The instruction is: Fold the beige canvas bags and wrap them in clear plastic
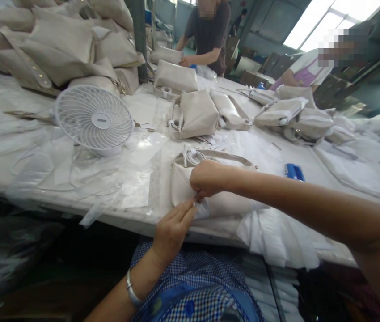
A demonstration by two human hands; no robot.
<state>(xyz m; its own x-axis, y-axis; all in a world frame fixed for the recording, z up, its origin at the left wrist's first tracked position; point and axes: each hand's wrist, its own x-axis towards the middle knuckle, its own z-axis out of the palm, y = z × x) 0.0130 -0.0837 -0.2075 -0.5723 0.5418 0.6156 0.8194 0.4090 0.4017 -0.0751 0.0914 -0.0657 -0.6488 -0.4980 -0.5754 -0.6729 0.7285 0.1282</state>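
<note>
A beige handbag (233, 204) lies on the worktable (156, 179) near its front edge, with a coiled strap wrapped in white material on top. My right hand (207, 179) is over the bag's front left part, its fingers closed in a pinch. My left hand (174, 226), with a bangle at the wrist, reaches up from below to the bag's lower edge, fingers pressed together. The fingertips of both hands meet at a bit of clear wrapping (202, 209). What exactly they grip is too small to make out.
A white fan (101, 120) stands on the left, before a pile of beige bags (59, 44). More bags (198, 114) sit behind. A blue tape dispenser (293, 172) and white sheets (273, 237) are on the right. Two people are across the table.
</note>
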